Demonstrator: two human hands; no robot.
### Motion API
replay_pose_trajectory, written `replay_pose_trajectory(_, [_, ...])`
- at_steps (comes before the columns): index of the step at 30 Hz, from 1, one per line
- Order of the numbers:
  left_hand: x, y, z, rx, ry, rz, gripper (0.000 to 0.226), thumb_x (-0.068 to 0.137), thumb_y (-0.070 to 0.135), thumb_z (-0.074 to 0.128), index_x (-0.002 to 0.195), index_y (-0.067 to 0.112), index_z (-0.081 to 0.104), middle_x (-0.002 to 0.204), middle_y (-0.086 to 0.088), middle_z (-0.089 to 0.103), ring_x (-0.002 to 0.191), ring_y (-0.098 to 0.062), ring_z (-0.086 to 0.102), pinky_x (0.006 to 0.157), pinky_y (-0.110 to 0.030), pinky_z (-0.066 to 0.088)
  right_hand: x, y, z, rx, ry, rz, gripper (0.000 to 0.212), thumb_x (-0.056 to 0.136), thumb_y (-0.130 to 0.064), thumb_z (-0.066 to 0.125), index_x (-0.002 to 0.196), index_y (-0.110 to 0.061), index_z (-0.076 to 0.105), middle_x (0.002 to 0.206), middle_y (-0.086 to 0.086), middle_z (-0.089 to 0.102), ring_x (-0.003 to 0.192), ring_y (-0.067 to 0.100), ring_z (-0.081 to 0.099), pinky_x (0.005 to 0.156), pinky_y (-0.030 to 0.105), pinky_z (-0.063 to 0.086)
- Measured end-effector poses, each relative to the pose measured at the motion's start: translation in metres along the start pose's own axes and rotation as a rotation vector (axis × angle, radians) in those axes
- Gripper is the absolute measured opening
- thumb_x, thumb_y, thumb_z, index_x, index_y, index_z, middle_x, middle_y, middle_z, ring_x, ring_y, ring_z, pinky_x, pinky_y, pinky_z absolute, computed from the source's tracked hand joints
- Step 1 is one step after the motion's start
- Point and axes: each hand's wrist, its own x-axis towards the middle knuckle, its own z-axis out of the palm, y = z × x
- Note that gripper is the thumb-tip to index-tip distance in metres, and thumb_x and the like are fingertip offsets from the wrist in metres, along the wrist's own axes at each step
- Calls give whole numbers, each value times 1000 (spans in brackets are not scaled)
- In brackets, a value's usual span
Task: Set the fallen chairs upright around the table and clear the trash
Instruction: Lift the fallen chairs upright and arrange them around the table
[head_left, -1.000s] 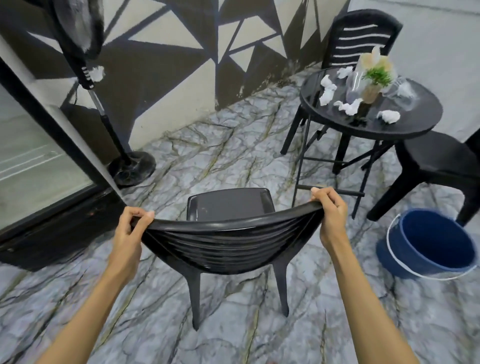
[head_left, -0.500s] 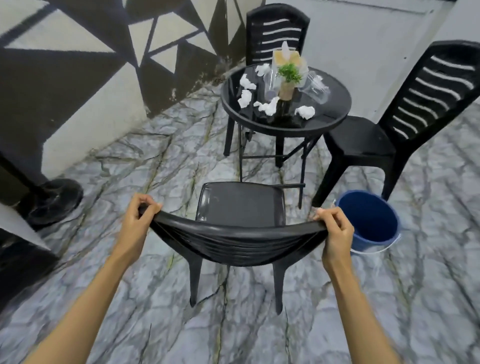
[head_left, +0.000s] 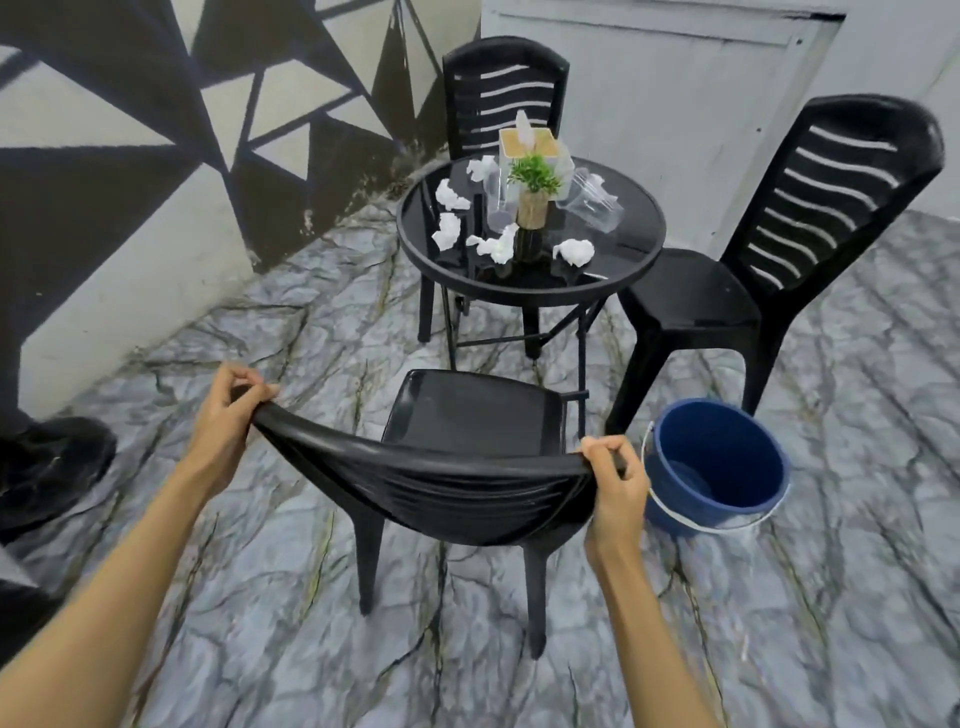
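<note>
Your left hand (head_left: 228, 415) gripped the left corner of the backrest of the black slatted plastic chair (head_left: 467, 415), fingers curled over the rim, and your right hand (head_left: 615, 486) clamped the right corner likewise. The chair stood upright on the grey marbled floor (head_left: 291, 322), its seat facing the round black glass-topped table (head_left: 631, 244) just ahead. Crumpled white tissues (head_left: 574, 252) and clear plastic cups (head_left: 592, 202) lay on the tabletop around a small potted green plant (head_left: 533, 179). A blue plastic bucket (head_left: 717, 467) stood just right of the held chair.
</note>
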Motion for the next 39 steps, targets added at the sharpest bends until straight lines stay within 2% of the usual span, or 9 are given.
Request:
replay_pose_trajectory(5, [6,5,32,-91,-27,27,33,90,9,51,65,29,43,73,5,39,66,-6,38,56,-21,27,48,-14,-1,25,48,-29,30,85,-8,59,58,-18,49,53,-10,49,55,8,43,57,21,37])
replay_pose_trajectory(10, [-12,-12,67,-94,-65,67,25,91,21,54,69,26,43,70,4,36,63,-9,35,60,-25,25,92,-29,-27,32,71,28,15,70,-19,56,61,-11,47,54,-4,49,51,7,42,54,22,35])
replay_pose_trajectory(15, [-12,-13,78,-144,0,58,26,91,17,52,70,27,42,73,5,38,63,-8,36,60,-24,27,102,-30,-37,-47,-22,33,16,71,-23,57,65,-11,48,65,4,42,56,10,39,56,23,34])
replay_pose_trajectory(21, [-12,-15,74,-51,-14,51,22,91,24,50,71,28,44,81,2,45,75,-11,43,67,-27,31,102,-30,-41,-27,-64,56,17,75,-23,58,65,-10,51,65,4,44,57,10,41,57,22,36])
replay_pose_trajectory(27, [-14,-9,74,162,-43,35,22,96,29,44,74,26,40,78,3,39,69,-9,38,64,-25,29,97,-34,-43,-100,-40,61,20,89,-14,55,70,-10,58,68,1,55,58,4,52,59,15,44])
replay_pose_trajectory(30, [-16,-3,71,292,-35,45,22,95,36,43,76,27,43,84,-3,44,76,-16,43,70,-27,33,94,-39,-43,-129,-32,69,18,90,-18,58,74,-12,64,77,-1,65,68,3,58,69,15,47])
replay_pose_trajectory(33, [-23,5,68,521,32,79,36,92,46,41,94,14,57,109,-17,56,103,-32,50,90,-45,40,86,-46,-45,-204,-24,59,14,90,-26,60,91,-13,66,94,1,64,87,9,58,75,13,46])
replay_pose_trajectory(36, [-45,27,82,706,24,177,49,92,47,41,120,9,57,126,-20,56,123,-36,46,112,-53,24,70,-57,-56,-339,-36,55,25,93,-30,55,112,-15,61,113,1,61,108,14,55,91,21,43])
replay_pose_trajectory(39, [-73,60,117,775,-105,351,48,92,40,48,130,11,51,135,-15,52,130,-32,41,115,-49,14,56,-75,-77,-622,-86,61,42,95,-35,50,132,-16,50,135,6,51,127,23,46,98,30,37])
